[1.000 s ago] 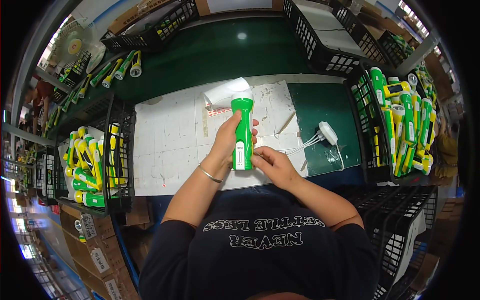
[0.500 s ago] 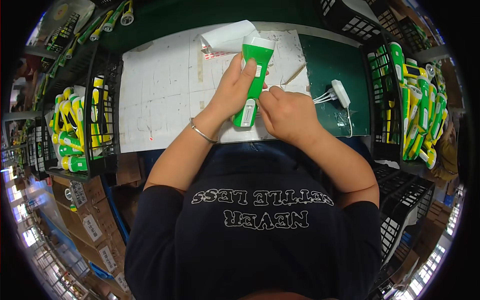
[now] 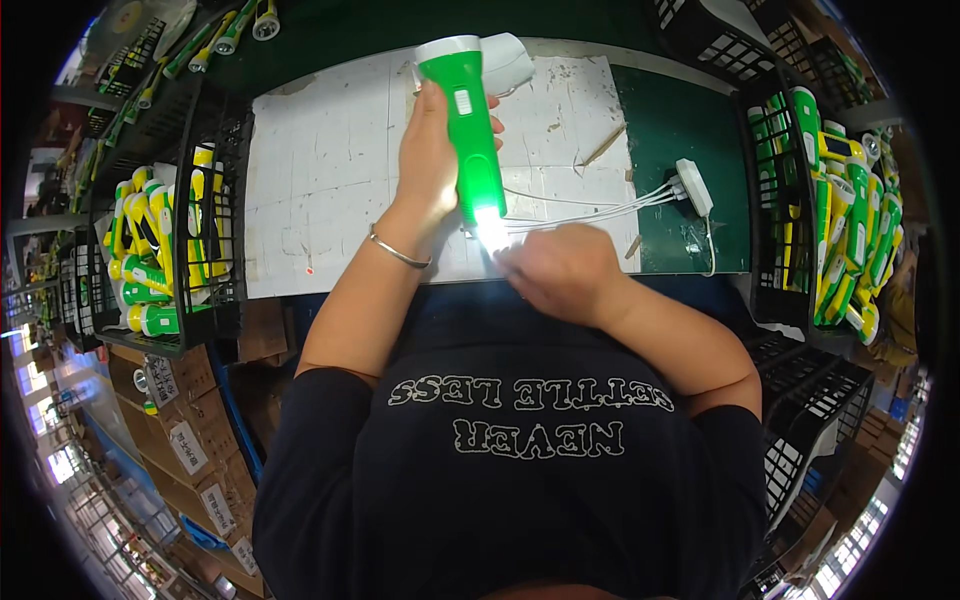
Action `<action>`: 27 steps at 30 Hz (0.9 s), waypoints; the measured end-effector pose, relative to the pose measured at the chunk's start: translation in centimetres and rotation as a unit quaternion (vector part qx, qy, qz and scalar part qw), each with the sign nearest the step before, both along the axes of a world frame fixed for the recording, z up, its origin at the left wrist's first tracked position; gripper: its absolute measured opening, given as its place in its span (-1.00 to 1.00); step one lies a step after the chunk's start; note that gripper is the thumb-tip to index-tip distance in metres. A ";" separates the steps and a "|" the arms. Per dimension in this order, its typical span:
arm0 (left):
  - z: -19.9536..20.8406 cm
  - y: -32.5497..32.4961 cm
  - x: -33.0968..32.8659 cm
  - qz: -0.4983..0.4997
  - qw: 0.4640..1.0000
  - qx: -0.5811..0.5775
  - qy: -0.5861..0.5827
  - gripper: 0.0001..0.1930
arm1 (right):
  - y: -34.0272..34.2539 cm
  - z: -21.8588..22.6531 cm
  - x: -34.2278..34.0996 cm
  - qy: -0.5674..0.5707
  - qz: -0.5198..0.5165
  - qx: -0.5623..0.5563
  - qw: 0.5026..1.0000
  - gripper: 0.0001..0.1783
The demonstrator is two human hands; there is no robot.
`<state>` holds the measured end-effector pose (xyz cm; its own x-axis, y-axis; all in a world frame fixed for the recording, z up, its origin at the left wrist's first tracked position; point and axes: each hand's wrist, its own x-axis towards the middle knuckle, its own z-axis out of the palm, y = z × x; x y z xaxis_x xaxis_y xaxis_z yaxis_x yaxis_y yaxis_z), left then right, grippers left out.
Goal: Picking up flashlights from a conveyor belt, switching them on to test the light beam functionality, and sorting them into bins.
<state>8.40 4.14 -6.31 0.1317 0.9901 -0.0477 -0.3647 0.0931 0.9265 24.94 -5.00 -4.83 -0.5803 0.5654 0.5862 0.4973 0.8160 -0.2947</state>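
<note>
A green flashlight (image 3: 472, 125) with a white head rim and a white switch points its head away from me, over the white worktop. My left hand (image 3: 428, 160) is wrapped round its body from the left side. At the near tail end, a white piece (image 3: 490, 228) glows so brightly that its shape is partly washed out. My right hand (image 3: 570, 270) is closed, its thumb and fingertips pinched at the glowing end; glare and the fingers hide the exact contact.
Black crates of green and yellow flashlights stand at left (image 3: 180, 250) and right (image 3: 840, 215). A white power strip (image 3: 692, 187) trails white cables across the worktop (image 3: 320, 200). A curled white sheet (image 3: 508, 62) and a thin brown scrap (image 3: 604, 145) lie on the board.
The flashlight has moved left and turned slightly, and its tail piece now shines. My right hand has moved down toward me. White cables now show behind the flashlight.
</note>
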 end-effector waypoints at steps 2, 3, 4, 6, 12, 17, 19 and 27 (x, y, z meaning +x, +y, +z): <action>0.3 0.1 -0.2 0.052 0.999 -0.013 -0.002 -0.30 | -0.3 0.0 -0.1 -0.005 0.012 -0.024 1.000 -0.77; 0.3 0.1 -0.1 0.051 0.999 -0.011 -0.010 -0.32 | -0.3 0.1 -0.2 0.009 0.015 -0.028 0.999 -0.77; 0.4 0.1 -0.1 0.033 0.998 -0.039 -0.032 -0.32 | -0.2 0.1 -0.2 0.045 0.006 -0.019 0.999 -0.77; 0.4 -0.3 0.4 0.000 0.995 -0.064 -0.073 -0.34 | 1.0 0.1 -0.5 0.113 -0.049 -0.070 0.990 -0.81; 0.8 -1.6 1.2 -0.059 0.997 -0.042 -0.041 -0.68 | 4.5 -0.5 -0.2 0.148 -0.139 -0.259 0.944 -0.64; 1.9 -1.6 -0.5 -0.090 0.994 -0.068 -0.001 -0.69 | 5.6 0.0 1.7 0.218 -0.139 -0.294 0.920 -0.56; 2.3 -1.8 -1.0 -0.121 0.989 -0.077 0.040 -0.64 | 6.5 0.8 2.8 0.229 -0.136 -0.347 0.899 -0.59; 3.7 -2.8 -3.3 -0.168 0.768 0.327 0.524 -0.40 | 8.2 3.8 4.8 0.076 -0.013 -0.432 0.899 -0.26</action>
<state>5.08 1.31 -2.60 0.6137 0.7661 0.1909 0.5566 -0.5912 0.5836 29.70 3.18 -1.06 -0.5106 0.8598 -0.0058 0.4133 0.2395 -0.8786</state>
